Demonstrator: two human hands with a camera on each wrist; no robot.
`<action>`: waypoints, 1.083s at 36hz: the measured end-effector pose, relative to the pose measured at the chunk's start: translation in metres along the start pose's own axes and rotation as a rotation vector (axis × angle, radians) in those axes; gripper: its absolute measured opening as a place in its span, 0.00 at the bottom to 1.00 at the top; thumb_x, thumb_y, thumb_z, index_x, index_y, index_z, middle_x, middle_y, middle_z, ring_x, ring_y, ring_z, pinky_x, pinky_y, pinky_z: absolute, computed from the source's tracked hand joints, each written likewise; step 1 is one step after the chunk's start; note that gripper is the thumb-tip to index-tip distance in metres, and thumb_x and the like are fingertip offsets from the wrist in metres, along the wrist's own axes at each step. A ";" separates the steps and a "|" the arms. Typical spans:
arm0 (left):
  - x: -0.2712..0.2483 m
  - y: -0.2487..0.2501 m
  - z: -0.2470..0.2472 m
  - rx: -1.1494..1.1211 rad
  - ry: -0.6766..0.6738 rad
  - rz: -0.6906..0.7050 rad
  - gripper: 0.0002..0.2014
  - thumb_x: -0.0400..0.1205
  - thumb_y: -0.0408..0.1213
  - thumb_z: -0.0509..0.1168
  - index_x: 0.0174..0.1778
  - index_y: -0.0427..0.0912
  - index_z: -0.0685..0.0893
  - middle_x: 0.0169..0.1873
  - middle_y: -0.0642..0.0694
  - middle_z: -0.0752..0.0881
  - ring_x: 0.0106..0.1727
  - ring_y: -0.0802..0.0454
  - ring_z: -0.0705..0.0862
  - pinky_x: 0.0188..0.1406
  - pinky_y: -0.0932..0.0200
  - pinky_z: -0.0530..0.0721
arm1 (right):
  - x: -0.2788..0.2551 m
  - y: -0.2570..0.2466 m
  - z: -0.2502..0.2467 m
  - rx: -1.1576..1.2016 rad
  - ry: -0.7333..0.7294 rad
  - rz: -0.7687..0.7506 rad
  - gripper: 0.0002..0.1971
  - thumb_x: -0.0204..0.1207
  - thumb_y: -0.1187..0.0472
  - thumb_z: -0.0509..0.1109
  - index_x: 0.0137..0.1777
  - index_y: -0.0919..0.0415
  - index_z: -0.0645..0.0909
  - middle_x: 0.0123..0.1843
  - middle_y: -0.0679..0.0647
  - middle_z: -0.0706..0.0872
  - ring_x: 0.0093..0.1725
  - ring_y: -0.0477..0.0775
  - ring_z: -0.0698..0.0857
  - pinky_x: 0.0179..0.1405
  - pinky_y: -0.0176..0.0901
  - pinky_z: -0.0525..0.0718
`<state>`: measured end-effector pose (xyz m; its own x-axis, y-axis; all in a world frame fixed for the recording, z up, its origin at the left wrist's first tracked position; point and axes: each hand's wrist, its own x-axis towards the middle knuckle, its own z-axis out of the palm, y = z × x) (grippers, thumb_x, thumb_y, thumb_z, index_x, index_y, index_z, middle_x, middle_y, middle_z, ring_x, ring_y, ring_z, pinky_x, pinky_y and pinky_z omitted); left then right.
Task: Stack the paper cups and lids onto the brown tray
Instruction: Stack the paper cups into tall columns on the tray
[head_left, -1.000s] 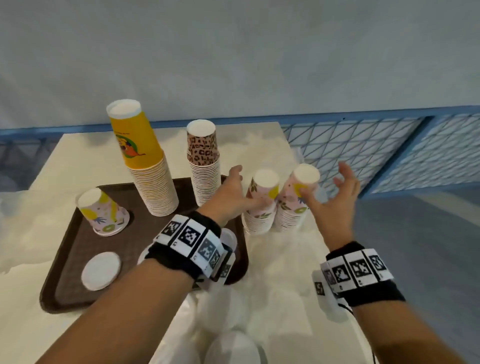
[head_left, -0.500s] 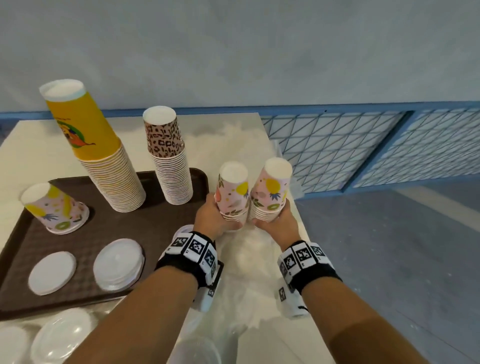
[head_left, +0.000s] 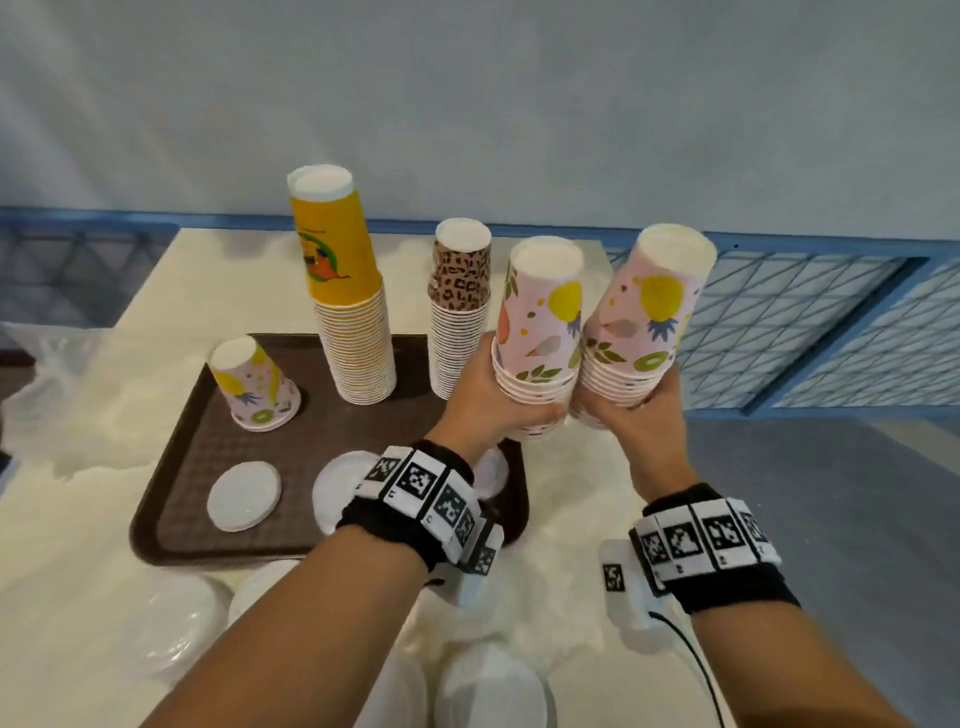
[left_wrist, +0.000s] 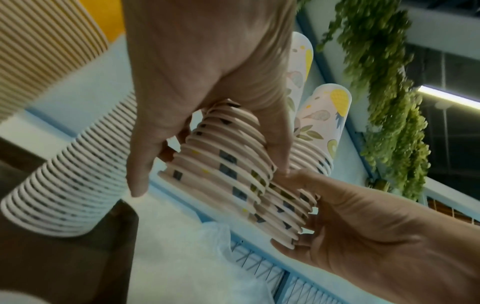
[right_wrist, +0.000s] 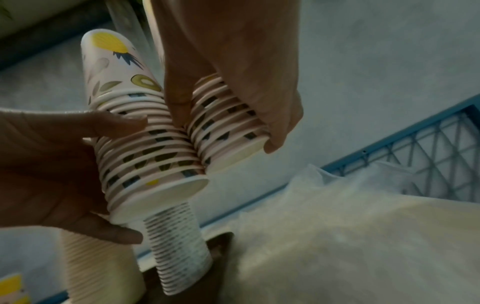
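Observation:
Two upside-down stacks of pink fruit-print paper cups are held up in the air, side by side and touching. My left hand (head_left: 493, 400) grips the left stack (head_left: 540, 322) near its base, above the right end of the brown tray (head_left: 197, 457). My right hand (head_left: 628, 421) grips the right stack (head_left: 644, 317), which tilts slightly right. On the tray stand a tall yellow cup stack (head_left: 343, 291), a leopard-print stack (head_left: 460, 312) and one pink cup (head_left: 254, 384), all upside down. White lids (head_left: 244, 496) lie flat at the tray's front.
Several loose white lids (head_left: 171, 623) and crumpled clear plastic wrap (head_left: 561, 499) lie on the cream table near me. A blue mesh railing (head_left: 779, 322) runs along the table's right side, with grey floor beyond it.
Both hands closed around the bases of the two pink stacks, then lifted them off the table. The stacks now sit higher and closer to me.

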<state>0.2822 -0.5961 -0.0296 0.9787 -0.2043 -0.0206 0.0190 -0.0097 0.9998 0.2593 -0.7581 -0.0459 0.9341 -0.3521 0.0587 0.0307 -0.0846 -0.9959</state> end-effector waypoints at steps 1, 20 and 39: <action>-0.002 0.004 -0.007 -0.010 0.002 0.011 0.44 0.50 0.42 0.80 0.65 0.50 0.73 0.63 0.47 0.83 0.63 0.54 0.84 0.67 0.48 0.82 | -0.002 -0.005 0.007 0.021 -0.005 -0.014 0.49 0.45 0.53 0.83 0.70 0.57 0.69 0.63 0.54 0.85 0.61 0.54 0.85 0.56 0.52 0.85; -0.037 0.033 -0.182 0.179 0.247 0.143 0.45 0.55 0.44 0.83 0.68 0.46 0.71 0.62 0.50 0.85 0.64 0.53 0.84 0.64 0.44 0.83 | -0.049 -0.057 0.139 0.016 -0.108 -0.098 0.37 0.55 0.60 0.84 0.63 0.44 0.71 0.58 0.42 0.85 0.60 0.46 0.85 0.67 0.57 0.81; 0.004 -0.046 -0.279 0.369 0.460 -0.126 0.39 0.62 0.34 0.81 0.67 0.42 0.69 0.63 0.41 0.82 0.63 0.41 0.82 0.61 0.50 0.80 | -0.075 -0.081 0.178 -0.074 -0.214 -0.117 0.40 0.59 0.61 0.81 0.73 0.58 0.69 0.65 0.49 0.83 0.59 0.34 0.83 0.50 0.18 0.80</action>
<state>0.3423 -0.3233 -0.0737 0.9631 0.2640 -0.0518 0.1488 -0.3624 0.9201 0.2496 -0.5592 0.0186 0.9799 -0.1312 0.1500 0.1246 -0.1841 -0.9750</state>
